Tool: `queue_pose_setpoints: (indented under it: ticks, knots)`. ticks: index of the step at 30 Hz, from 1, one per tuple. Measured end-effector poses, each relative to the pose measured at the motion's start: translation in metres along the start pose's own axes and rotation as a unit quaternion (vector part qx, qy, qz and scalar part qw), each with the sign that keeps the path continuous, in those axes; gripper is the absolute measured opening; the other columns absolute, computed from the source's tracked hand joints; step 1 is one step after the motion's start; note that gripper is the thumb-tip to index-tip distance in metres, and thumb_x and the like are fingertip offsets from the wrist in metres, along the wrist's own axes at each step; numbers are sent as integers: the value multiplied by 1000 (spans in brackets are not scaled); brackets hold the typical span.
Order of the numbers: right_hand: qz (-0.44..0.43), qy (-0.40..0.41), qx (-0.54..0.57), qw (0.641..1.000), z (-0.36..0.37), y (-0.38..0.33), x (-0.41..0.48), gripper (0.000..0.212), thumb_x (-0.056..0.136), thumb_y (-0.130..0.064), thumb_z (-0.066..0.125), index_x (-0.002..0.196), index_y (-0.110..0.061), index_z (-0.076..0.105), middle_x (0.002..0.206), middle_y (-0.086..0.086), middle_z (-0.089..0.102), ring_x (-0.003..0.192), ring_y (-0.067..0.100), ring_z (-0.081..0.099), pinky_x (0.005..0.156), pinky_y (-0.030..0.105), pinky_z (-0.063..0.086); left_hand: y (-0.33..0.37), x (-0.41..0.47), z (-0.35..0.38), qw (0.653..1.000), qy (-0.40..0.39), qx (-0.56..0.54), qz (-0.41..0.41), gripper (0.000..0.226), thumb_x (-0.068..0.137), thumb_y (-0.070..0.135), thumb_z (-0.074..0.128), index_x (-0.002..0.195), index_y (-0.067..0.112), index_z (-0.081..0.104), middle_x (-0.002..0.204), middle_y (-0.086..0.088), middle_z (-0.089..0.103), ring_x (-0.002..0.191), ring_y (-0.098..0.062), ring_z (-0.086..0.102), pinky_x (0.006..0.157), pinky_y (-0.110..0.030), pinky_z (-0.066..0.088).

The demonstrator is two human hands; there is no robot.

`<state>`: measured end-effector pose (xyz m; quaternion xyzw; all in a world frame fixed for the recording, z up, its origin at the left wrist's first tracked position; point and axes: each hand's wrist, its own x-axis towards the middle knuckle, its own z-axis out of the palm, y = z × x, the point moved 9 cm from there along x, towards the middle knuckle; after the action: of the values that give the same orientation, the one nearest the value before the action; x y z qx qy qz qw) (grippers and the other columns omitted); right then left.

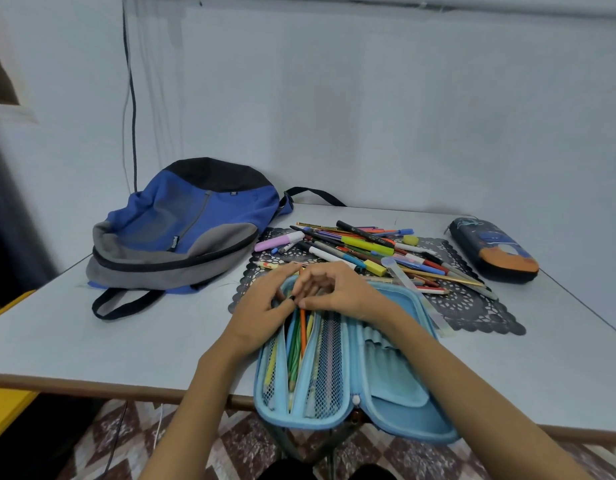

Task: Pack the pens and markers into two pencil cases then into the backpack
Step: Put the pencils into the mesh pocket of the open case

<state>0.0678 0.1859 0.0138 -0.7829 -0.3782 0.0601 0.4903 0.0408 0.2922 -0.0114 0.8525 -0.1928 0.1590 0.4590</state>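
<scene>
Tucking writing tools into the open light-blue zip-round pencil case looks like the step in hand. It lies at the near edge of the white table, its rim overhanging. The right hand has thumb and fingertips closed together on the top of a thin wooden orange pencil, which stands in the centre pocket among green and yellow ones. The left hand lies just beside it with fingers curled onto the same bunch; whether it actually grips one, I cannot tell.

Most of the job seems ahead: a loose heap of coloured pens and markers sits on a black lace-cut mat behind the case. A dark hard-shell pencil case with an orange end lies closed at the far right, and the blue, grey and black fabric backpack lies slumped at the left.

These sticks are probably light, stiff and smooth, and apt to roll. Pinching each near its middle, or gathering a few as a bundle, should keep them from slipping.
</scene>
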Motion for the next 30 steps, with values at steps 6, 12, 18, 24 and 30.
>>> queue_pose_setpoints:
  ticks: [6, 12, 18, 24, 30]
  knots:
    - [10, 0, 7, 1000, -1, 2, 0, 18, 79, 3, 74, 95, -2, 68, 90, 17, 71, 76, 9, 65, 75, 20, 52, -6, 11, 2, 998, -19, -31, -58, 53, 81, 26, 57, 134, 28, 55, 128, 17, 55, 102, 14, 50, 89, -6, 35]
    - [33, 5, 30, 999, -3, 7, 0, 25, 76, 11, 72, 97, -1, 64, 87, 11, 66, 75, 16, 64, 73, 25, 55, -16, 29, 2, 994, -55, -19, -96, 40, 81, 40, 52, 121, 40, 59, 125, 14, 59, 119, -4, 52, 106, -34, 40]
    - [34, 22, -2, 999, -9, 3, -3, 23, 70, 14, 67, 87, -2, 67, 84, 3, 65, 74, 6, 60, 61, 14, 46, -25, 31, 2, 993, -46, -62, -84, 45, 76, 54, 60, 120, 42, 65, 122, 16, 66, 117, -6, 59, 104, -42, 46]
    - [27, 27, -2, 999, -12, 1, -2, 32, 68, 16, 67, 77, -14, 64, 88, 5, 63, 83, 17, 61, 70, 19, 48, -29, 31, -15, 974, 49, -182, -122, 29, 90, 11, 69, 112, 29, 66, 93, -7, 75, 82, -25, 63, 76, -26, 49]
    - [32, 42, 15, 999, -14, 1, -4, 32, 68, 18, 68, 76, -13, 64, 80, -1, 63, 79, 11, 61, 69, 19, 50, -34, 27, -20, 945, 110, -269, -150, 36, 86, 0, 70, 121, 9, 63, 93, -12, 76, 79, -11, 73, 72, -16, 55]
